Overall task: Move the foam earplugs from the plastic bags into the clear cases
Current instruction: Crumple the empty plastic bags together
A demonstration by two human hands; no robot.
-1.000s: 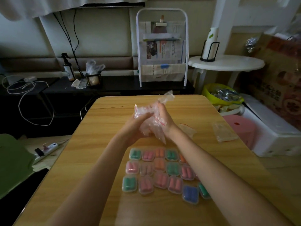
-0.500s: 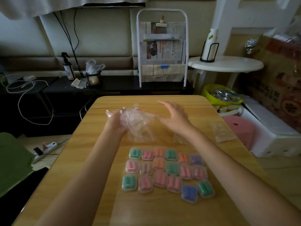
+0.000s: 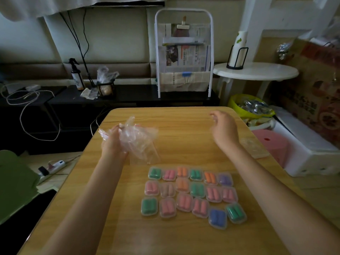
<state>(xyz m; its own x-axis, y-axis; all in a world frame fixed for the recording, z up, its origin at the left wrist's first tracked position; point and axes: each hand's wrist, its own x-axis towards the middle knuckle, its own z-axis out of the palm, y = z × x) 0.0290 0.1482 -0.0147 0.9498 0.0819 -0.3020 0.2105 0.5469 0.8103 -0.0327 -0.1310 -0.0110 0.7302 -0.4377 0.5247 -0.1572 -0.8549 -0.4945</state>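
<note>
My left hand (image 3: 113, 142) grips a crumpled bunch of clear plastic bags (image 3: 137, 139) with red zip strips, over the left part of the wooden table (image 3: 184, 126). My right hand (image 3: 223, 128) hovers above the table's right side, fingers loosely curled, holding nothing. Near me lie several clear cases (image 3: 191, 195) in rows, each closed over coloured foam earplugs: green, pink, orange, purple, blue. Another clear bag (image 3: 254, 148) lies flat by the right table edge, partly behind my right wrist.
A pink stool (image 3: 270, 144) and a white box (image 3: 309, 144) stand right of the table. A white round side table (image 3: 255, 71) and a newspaper rack (image 3: 184, 57) are behind. A power strip (image 3: 52, 167) lies on the floor at left.
My hands have parted. The left hand carried the bunch of bags to the left; the right hand let go and moved right, uncovering all the cases.
</note>
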